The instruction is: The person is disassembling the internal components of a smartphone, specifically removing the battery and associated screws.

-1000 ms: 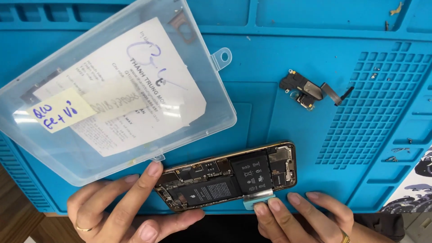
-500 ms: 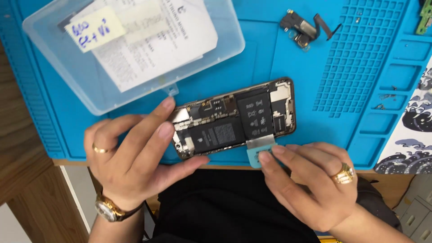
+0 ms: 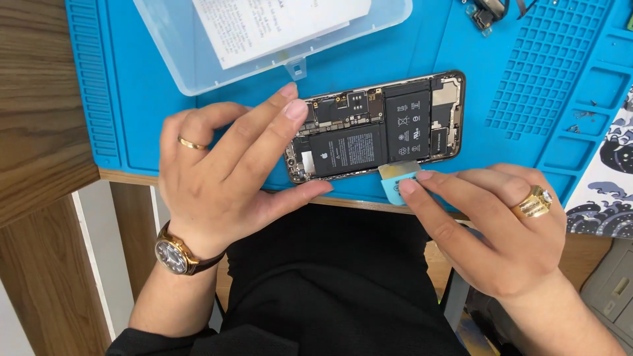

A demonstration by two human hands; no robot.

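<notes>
While two hands work, left hand (image 3: 217, 178) steadying one opened phone (image 3: 379, 125), right hand (image 3: 501, 224) pinching one blue pick (image 3: 399, 181)

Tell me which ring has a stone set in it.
The chunky gold ring on the right hand. The left hand wears a thin plain gold band.

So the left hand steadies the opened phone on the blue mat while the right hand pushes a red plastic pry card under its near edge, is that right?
Not quite: the pry card is light blue, not red, as the head view shows. The rest holds: the left hand steadies the opened phone on the blue mat, and the right hand pushes the card in at its near edge.
</notes>
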